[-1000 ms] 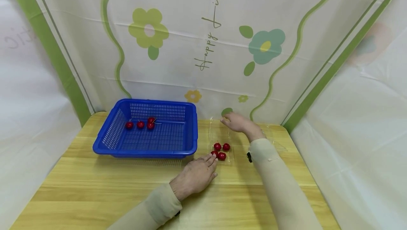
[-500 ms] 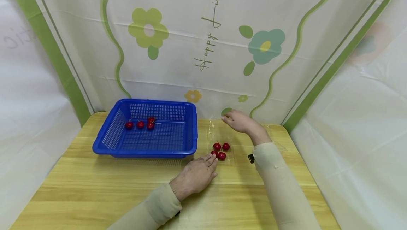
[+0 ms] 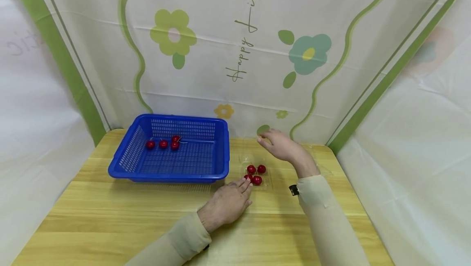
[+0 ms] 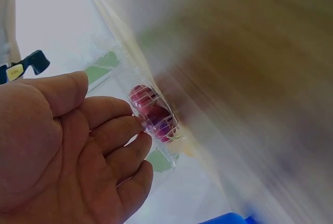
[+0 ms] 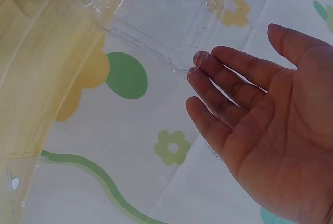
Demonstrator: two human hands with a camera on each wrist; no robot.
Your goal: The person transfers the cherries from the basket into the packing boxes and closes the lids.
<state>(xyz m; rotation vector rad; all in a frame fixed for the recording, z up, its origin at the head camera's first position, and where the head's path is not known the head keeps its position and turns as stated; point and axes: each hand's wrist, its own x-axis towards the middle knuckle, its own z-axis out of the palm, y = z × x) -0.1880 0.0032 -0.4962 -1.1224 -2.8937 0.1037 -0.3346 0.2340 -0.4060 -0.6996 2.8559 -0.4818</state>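
Observation:
Several red cherries [image 3: 257,180] lie in the base of a clear plastic clamshell box [image 3: 270,185], right of the blue basket. My left hand [image 3: 227,202] has its fingers extended, the fingertips at the box's near left edge beside a cherry. In the left wrist view, the fingers of that hand [image 4: 78,151] reach the box's side with the palm turned to the camera. Raised behind the cherries, my right hand [image 3: 281,146] has loosely straight fingers. In the right wrist view its fingertips [image 5: 199,59] touch a corner of the raised transparent lid [image 5: 156,21].
A blue plastic basket [image 3: 165,177] with several more cherries [image 3: 163,144] stands at the left on the wooden table [image 3: 147,225]. Another clear plastic piece [image 3: 324,169] lies by the right forearm. A flower-printed curtain [image 3: 206,53] rises directly behind the table.
My right wrist and forearm have shifted a little right and toward me, and the clear lid has tipped forward. The left hand and the cherries stay in place.

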